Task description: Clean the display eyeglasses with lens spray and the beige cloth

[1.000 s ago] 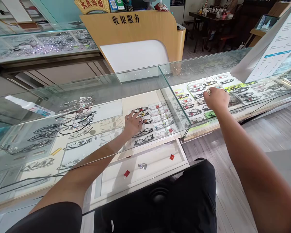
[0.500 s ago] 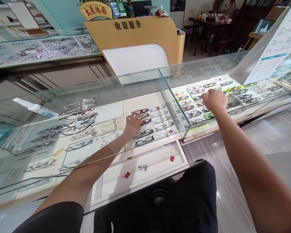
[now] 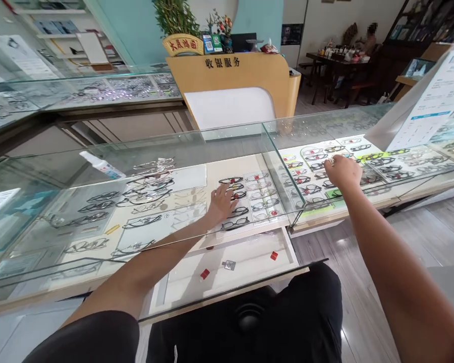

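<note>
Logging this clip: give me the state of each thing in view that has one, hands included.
Left hand: fingers partly spread; contact unclear.
Right hand: fingertips drawn together; grip unclear.
Dark-framed glasses: laid in a column, partly covered by the left hand.
Drawer: pulled open.
Red tags: lying apart in the drawer.
White bottle: slanted in view; standing or lying unclear.
</note>
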Demonstrator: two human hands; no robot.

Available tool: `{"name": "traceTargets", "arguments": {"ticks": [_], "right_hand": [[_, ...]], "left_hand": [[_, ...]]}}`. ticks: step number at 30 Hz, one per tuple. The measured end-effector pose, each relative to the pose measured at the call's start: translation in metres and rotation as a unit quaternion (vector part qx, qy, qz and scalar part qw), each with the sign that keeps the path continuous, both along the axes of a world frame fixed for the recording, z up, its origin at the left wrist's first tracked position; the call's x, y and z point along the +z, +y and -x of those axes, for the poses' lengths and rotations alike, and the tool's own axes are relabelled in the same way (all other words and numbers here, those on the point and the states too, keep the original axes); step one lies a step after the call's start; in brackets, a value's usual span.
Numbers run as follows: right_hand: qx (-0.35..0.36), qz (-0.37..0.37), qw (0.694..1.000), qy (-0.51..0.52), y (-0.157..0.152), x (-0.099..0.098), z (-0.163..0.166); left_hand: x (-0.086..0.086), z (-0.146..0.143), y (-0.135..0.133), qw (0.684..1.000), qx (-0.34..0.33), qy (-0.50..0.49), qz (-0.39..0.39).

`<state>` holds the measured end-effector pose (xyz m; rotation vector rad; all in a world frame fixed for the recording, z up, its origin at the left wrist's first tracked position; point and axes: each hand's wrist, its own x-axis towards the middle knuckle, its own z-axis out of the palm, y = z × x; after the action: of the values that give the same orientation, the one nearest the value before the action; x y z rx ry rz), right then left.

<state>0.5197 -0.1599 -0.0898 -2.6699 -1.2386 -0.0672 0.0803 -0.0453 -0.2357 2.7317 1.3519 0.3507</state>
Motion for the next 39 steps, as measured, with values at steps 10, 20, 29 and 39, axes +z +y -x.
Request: {"name": "traceTargets", "arguments": {"ticks": [10,20,29,39], "right_hand": [[0.013,-0.156,0.983,-0.093,-0.006,-0.018,-0.01],[0.391,-0.177,0.898,-0.098,0.035,0.03,0.177],[0.593,-0.036,0.804,0.025,0.104,0.048,0.46],[0.592,0.07,0.801,-0.056,0.127,0.052,0.493]], "left_hand": [[0.151,0.08,-0.161,0.878,-0.123,0.024,0.463],[0.182,0.33,-0.064,0.906,0.412,0.032,0.09],[0.131,0.382,-0.02,0.869,0.49,-0.002,0.067],[0.131,0.382,-0.023,0.87,0.487,-0.024,0.066]]}}
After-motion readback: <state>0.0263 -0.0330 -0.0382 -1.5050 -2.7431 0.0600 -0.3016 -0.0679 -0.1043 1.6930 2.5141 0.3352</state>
